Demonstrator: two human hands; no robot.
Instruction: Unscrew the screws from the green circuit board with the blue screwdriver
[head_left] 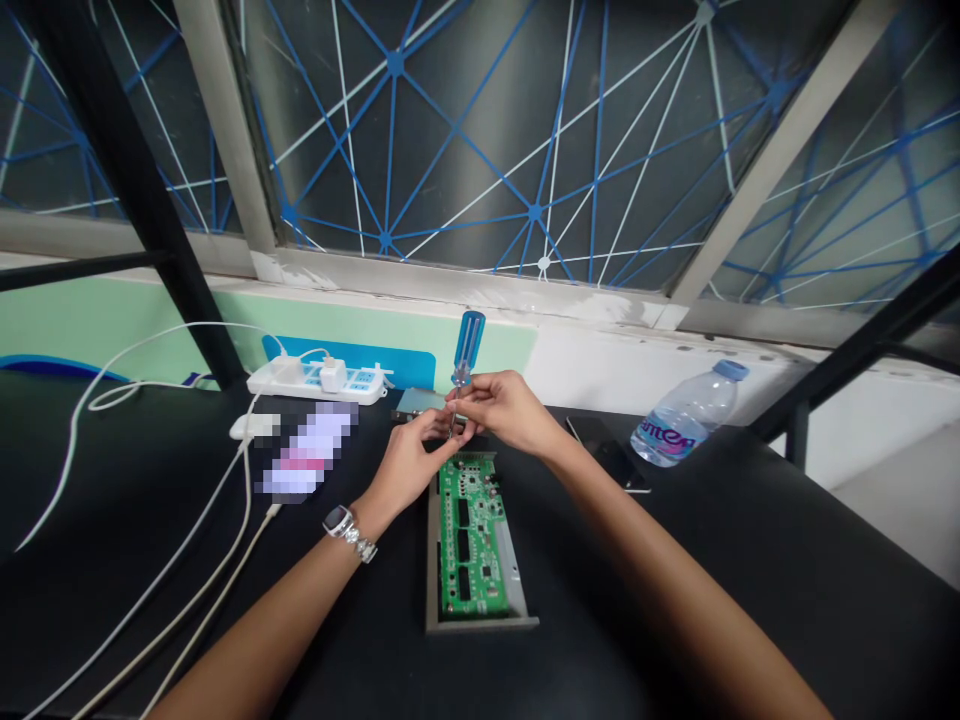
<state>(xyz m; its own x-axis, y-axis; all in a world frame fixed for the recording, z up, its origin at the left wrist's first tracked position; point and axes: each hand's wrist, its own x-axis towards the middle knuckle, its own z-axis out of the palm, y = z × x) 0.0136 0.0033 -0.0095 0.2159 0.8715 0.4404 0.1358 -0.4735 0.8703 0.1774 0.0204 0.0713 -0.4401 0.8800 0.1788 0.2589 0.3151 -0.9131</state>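
A green circuit board (471,535) lies in an open grey metal case (433,560) on the black table. Above its far end my right hand (504,408) grips the shaft of a screwdriver with a clear blue handle (469,345), held upright with the tip pointing down. My left hand (411,462), a watch on its wrist, meets the screwdriver's tip with pinched fingers; whether they hold a screw is too small to tell. A grey metal lid (417,403) lies just beyond the hands.
A white power strip (300,381) with a plugged charger sits at the back left, white cables (187,580) trailing over the table. A plastic water bottle (686,418) lies at the right beside a dark phone (611,455). A blurred object (309,455) lies left of the hands.
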